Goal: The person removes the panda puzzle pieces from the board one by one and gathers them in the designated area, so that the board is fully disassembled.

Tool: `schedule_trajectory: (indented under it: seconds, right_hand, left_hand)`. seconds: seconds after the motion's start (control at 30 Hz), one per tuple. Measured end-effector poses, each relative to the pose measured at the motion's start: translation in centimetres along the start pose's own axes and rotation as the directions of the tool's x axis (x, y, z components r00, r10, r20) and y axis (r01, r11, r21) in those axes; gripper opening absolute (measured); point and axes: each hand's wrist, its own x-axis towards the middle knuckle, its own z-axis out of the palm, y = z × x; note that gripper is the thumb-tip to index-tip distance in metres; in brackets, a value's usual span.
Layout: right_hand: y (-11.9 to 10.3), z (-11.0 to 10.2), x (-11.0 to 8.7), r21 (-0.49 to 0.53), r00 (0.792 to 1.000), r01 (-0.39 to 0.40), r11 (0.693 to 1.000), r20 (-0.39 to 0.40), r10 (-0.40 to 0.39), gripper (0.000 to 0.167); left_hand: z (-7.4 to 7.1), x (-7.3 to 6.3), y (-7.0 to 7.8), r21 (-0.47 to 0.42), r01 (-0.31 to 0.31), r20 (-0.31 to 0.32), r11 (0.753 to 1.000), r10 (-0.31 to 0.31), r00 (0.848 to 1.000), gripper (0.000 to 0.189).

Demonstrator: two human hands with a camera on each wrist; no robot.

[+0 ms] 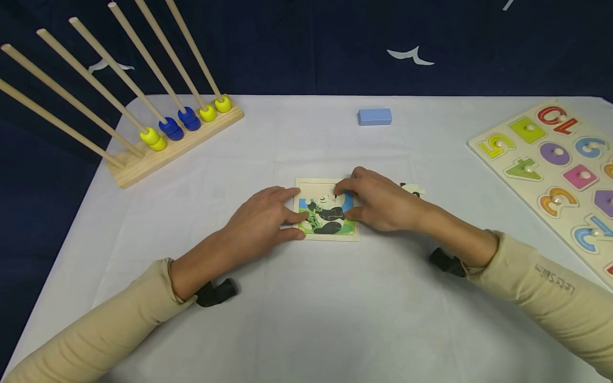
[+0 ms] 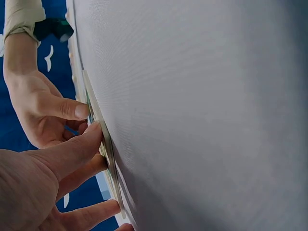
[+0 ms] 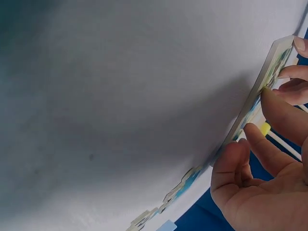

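Hands (image 1: 258,218) (image 1: 383,199) touch thin square panda puzzle (image 1: 328,227) on creased cloth (image 1: 335,308).

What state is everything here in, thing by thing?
Panda puzzle: unfinished, upper-left area bare
Loose pieces: lying outside the puzzle
Left hand: fingertips on the puzzle's left side
Right hand: fingers bent, touching the puzzle's right side
Bead rack: standing, beads on five rods, two rods bare
Blue block: lying untouched
Number board: visible numbers and shapes seated

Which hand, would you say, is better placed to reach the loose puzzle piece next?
Probably the right hand: the loose puzzle piece shows just past its wrist, on its side of the panda puzzle, whereas the left hand rests at the opposite edge.
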Motion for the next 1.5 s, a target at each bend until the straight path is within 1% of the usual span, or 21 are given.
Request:
schedule_trajectory:
  seconds: [0.23, 0.33, 0.53, 0.8, 0.97, 1.17, 1.5]
  right_hand:
    - [0.02, -0.1, 0.47, 0.028, 0.998, -0.061, 0.998, 0.004, 0.061, 0.034]
    - [-0.01, -0.07, 0.62, 0.035, 0.998, -0.067, 0.997, -0.002, 0.067, 0.032]
    - [-0.1, -0.01, 0.7, 0.03, 0.998, -0.064, 0.998, -0.006, 0.064, 0.03]
    - [-0.42, -0.15, 0.78, -0.018, 0.998, -0.062, 0.998, 0.013, 0.062, 0.03]
    - [-0.44, -0.07, 0.55, -0.006, 0.999, -0.044, 0.999, -0.007, 0.044, 0.029]
    - [-0.4, 0.13, 0.24, -0.007, 1.0, -0.001, 1.0, -0.028, 0.001, 0.032]
    - [-0.31, 0.05, 0.3, 0.033, 0.999, -0.011, 0.999, -0.035, 0.012, 0.03]
  left_hand:
    - [0.08, 0.02, -0.08, 0.012, -0.007, 0.0, 1.0, 0.007, 1.0, 0.042]
    - [0.14, 0.0, -0.1, 0.019, -0.009, -0.002, 1.0, 0.009, 1.0, 0.043]
    - [0.04, -0.03, -0.01, 0.028, -0.011, 0.001, 1.0, 0.011, 1.0, 0.043]
    - [0.04, 0.0, 0.0, 0.042, -0.014, 0.004, 0.999, 0.014, 1.0, 0.043]
    - [-0.01, -0.05, 0.08, 0.047, -0.016, -0.001, 0.999, 0.016, 1.0, 0.043]
    - [-0.02, 0.0, -0.02, 0.048, -0.019, -0.001, 0.999, 0.019, 1.0, 0.042]
    - [0.13, 0.03, -0.12, 0.045, -0.021, -0.007, 0.999, 0.021, 1.0, 0.042]
